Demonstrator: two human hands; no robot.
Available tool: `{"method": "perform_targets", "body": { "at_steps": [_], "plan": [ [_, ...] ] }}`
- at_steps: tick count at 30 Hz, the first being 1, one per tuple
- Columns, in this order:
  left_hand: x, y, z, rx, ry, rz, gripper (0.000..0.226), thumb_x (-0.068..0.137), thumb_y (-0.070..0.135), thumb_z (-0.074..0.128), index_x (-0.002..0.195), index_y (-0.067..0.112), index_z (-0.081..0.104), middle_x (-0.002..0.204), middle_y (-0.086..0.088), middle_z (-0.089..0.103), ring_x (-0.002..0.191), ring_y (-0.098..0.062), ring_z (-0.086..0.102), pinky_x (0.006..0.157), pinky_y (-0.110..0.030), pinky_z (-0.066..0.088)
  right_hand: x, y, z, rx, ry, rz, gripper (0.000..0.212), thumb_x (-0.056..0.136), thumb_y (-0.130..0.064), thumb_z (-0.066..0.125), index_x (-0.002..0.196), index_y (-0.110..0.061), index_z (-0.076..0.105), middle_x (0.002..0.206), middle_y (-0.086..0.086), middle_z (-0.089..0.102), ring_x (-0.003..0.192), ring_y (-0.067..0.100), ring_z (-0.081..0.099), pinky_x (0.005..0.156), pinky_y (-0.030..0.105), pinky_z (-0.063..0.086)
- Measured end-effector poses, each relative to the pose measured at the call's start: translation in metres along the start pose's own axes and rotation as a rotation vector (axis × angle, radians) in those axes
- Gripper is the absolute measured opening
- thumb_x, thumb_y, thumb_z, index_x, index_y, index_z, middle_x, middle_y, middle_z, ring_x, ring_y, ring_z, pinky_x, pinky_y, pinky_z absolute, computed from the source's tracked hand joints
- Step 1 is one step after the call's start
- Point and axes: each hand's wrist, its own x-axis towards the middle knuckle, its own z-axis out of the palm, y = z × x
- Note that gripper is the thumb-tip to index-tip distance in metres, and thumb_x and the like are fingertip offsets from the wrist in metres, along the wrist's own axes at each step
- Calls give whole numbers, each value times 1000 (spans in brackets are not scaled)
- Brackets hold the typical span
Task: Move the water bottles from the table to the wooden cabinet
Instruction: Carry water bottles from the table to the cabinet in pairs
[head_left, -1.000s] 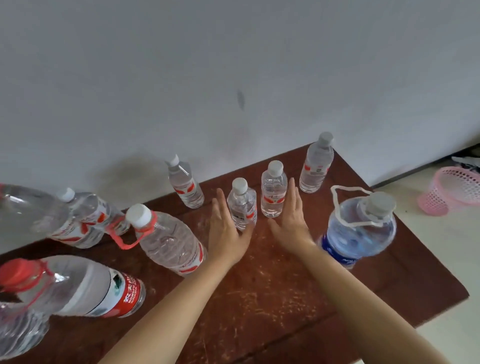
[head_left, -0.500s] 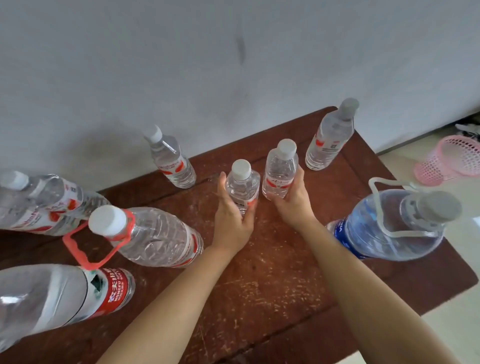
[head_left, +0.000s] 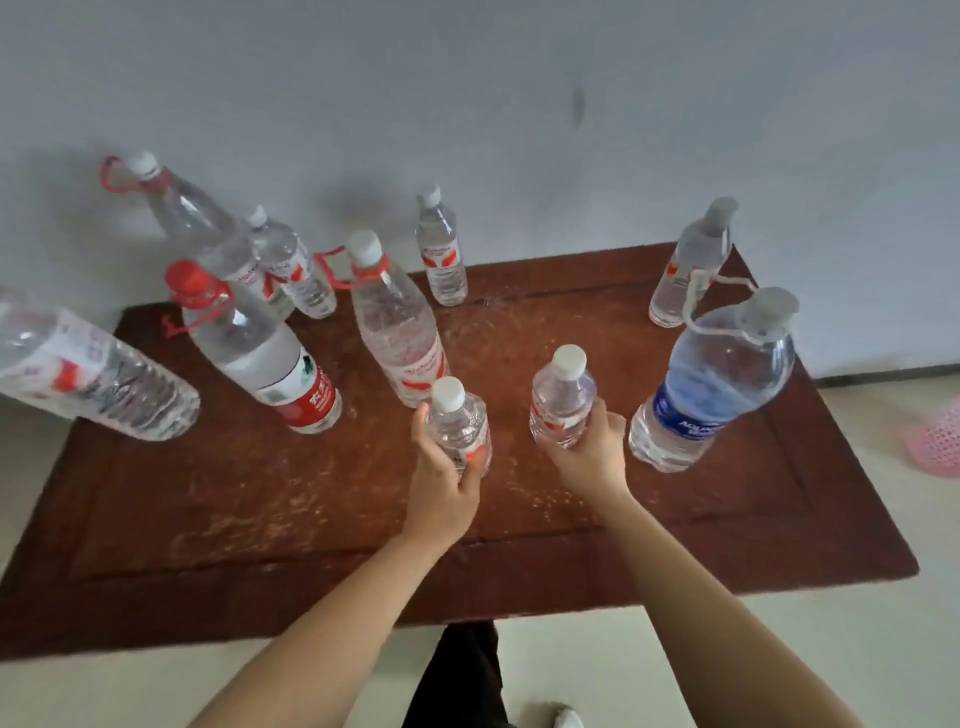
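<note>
Left hand (head_left: 441, 483): wrapped around a small water bottle (head_left: 460, 423), now pulled toward frame centre.
Right hand (head_left: 589, 449): clasps second small bottle (head_left: 563, 400), likewise drawn back.
Table (head_left: 260, 519): other bottles remain standing; whether the held pair is lifted, unclear.

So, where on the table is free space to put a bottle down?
The near half of the table, in front of both hands, is bare. Another free patch lies between the small bottle by the wall and the far-right bottle. The left rear corner is crowded.
</note>
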Motion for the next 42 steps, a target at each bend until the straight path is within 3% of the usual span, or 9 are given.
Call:
{"method": "perform_targets", "body": {
  "at_steps": [5, 11, 14, 17, 21, 25, 31, 38, 42],
  "plan": [
    [-104, 0, -32, 34, 161, -143, 79, 96, 29, 63, 146, 45, 3, 147, -12, 47, 120, -29, 61, 96, -37, 50, -79, 20, 2, 53, -103, -97, 80, 79, -31, 85, 144, -15, 43, 138, 10, 51, 127, 21, 44, 97, 26, 38],
    [-205, 9, -88, 142, 343, -251, 81, 95, 29, 65, 156, 29, 12, 153, -2, 43, 130, -24, 53, 94, -30, 47, -148, 8, -9, -16, -270, -269, 67, 85, -41, 78, 139, -16, 48, 125, 6, 54, 112, 23, 57, 89, 34, 45],
    [-253, 11, -135, 348, 419, -269, 78, 95, 24, 65, 158, 24, 19, 149, -6, 49, 127, -28, 54, 93, -41, 51, -185, -32, -4, -87, -334, -450, 71, 87, -40, 78, 145, -19, 43, 133, 6, 46, 112, 25, 59, 90, 39, 50],
    [-300, 15, -187, 641, 410, -344, 93, 85, 13, 72, 156, 35, 17, 133, -7, 57, 118, -31, 58, 94, -51, 51, -223, -81, 9, -124, -324, -716, 72, 85, -32, 80, 146, -19, 44, 142, 6, 43, 116, 31, 60, 90, 47, 53],
    [-374, 21, -258, 950, 450, -511, 98, 74, 12, 82, 152, 39, 28, 131, -9, 55, 122, -30, 55, 101, -58, 45, -282, -141, 46, -225, -230, -1158, 74, 82, -18, 82, 146, -16, 46, 150, 10, 48, 136, 38, 47, 112, 59, 37],
    [-492, 7, -333, 1111, 584, -649, 97, 62, 7, 85, 146, 30, 43, 123, -14, 60, 111, -34, 60, 92, -61, 48, -390, -190, 109, -363, -254, -1484, 86, 77, -18, 84, 149, -23, 38, 149, 10, 49, 140, 41, 39, 116, 65, 28],
    [-723, -13, -415, 1161, 703, -969, 106, 50, -3, 83, 140, 31, 39, 126, -17, 63, 113, -39, 61, 91, -63, 46, -611, -216, 226, -374, -329, -1840, 96, 72, -1, 79, 150, -31, 34, 145, 11, 47, 135, 43, 42, 112, 71, 27],
    [-1013, -11, -469, 1034, 978, -1470, 105, 53, -10, 75, 141, 32, 36, 130, -18, 60, 121, -39, 55, 98, -63, 39, -918, -221, 331, -149, -492, -2204, 89, 75, 7, 71, 149, -32, 39, 146, 13, 49, 137, 45, 42, 113, 72, 20],
    [-1120, 0, -470, 968, 1132, -1627, 100, 58, -12, 74, 142, 31, 38, 131, -15, 59, 123, -38, 54, 99, -65, 41, -1048, -211, 362, -12, -591, -2329, 89, 75, 5, 75, 148, -30, 40, 146, 15, 50, 137, 46, 43, 113, 74, 19]
  ]
}}
